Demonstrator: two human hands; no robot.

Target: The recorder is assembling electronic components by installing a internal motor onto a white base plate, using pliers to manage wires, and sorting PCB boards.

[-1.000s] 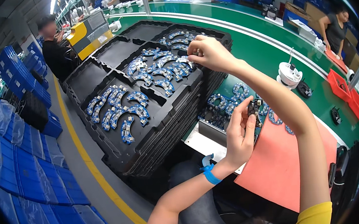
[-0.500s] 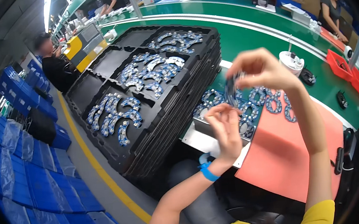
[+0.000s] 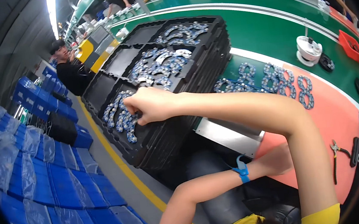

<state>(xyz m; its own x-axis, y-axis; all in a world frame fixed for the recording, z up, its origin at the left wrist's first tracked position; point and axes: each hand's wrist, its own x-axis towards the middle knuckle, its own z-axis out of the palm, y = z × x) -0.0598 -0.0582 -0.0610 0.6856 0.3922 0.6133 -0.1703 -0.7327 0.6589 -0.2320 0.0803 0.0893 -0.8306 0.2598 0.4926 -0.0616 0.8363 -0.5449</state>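
Observation:
My right hand [image 3: 155,103] reaches leftwards across me, over the near compartment of a black tray [image 3: 120,59] on top of a stack. Its fingers are curled in a pinch among curved blue circuit boards [image 3: 121,121]; what they grip, if anything, is hidden. My left hand [image 3: 277,160], with a blue wrist strap [image 3: 242,170], is low over the pink mat [image 3: 338,127]. My right forearm crosses in front of its fingers, so I cannot see whether it holds anything. Figure-eight board pairs [image 3: 287,83] lie beyond my right forearm, some on the mat.
Diagonal cutters [image 3: 335,157] lie at the mat's right side. A white round device [image 3: 309,51] and a red bin [image 3: 350,47] stand on the green bench [image 3: 262,26]. Blue crates [image 3: 61,184] line the left floor. A person [image 3: 69,70] sits beyond the trays; others work farther off.
My right hand has swung left and down from above the boards to the tray. My left hand has moved right and nearer me, behind my right forearm. The whole view has shifted slightly.

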